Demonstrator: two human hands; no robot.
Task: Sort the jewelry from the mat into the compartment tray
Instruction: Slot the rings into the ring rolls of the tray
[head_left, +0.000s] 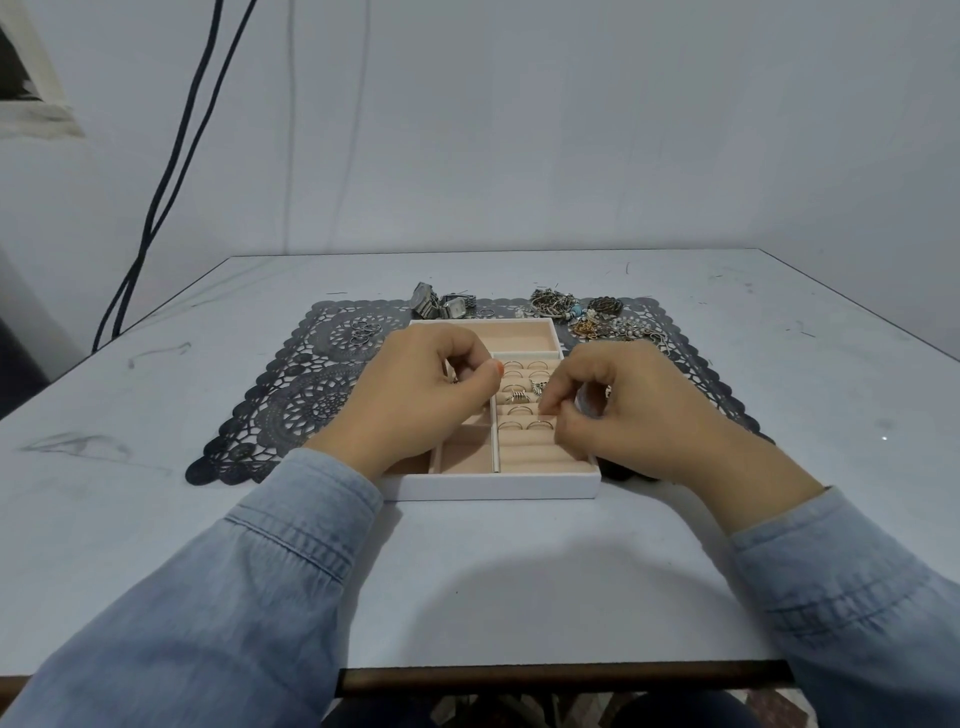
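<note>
On dark lace-cut mat (291, 384): white tray (493, 488), beige velvet lining, padded ring rolls (524, 452) holding slim metal rings (519, 410). Right hand (623, 415) over rolls, thumb and forefinger pinching thin ring (544, 414). Left hand (421, 395) curled over left compartments, can't tell if holding anything. Steel-band watches (441, 304), tangled jewelry heap (576, 312) along mat's far edge.

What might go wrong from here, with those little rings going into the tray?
The ring pinched by the right hand is tiny; it may slip, or knock neighbouring rings out of the slots of the tray. The tangled pile on the mat behind may lift as one clump.
</note>
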